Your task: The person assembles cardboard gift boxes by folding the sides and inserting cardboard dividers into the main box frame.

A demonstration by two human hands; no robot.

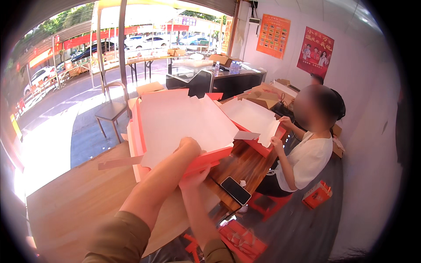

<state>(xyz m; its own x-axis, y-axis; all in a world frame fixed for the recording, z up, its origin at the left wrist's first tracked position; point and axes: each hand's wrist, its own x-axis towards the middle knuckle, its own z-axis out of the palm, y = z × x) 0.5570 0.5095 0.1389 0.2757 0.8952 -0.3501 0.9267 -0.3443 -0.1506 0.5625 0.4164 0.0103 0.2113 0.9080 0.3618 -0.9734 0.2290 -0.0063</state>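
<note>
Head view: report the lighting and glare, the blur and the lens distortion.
Head view: sunlight washes the pavement at left to white, while the indoor floor is much dimmer; head view: the seated co-worker's head is heavily blurred, though the held red-and-white box has readable edges; head view: fisheye distortion bends the outer scene, inside a black surround.

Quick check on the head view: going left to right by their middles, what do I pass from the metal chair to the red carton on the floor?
Metal chair → large open box nearest the camera → black-screened phone → red stool → red carton on the floor.
</note>
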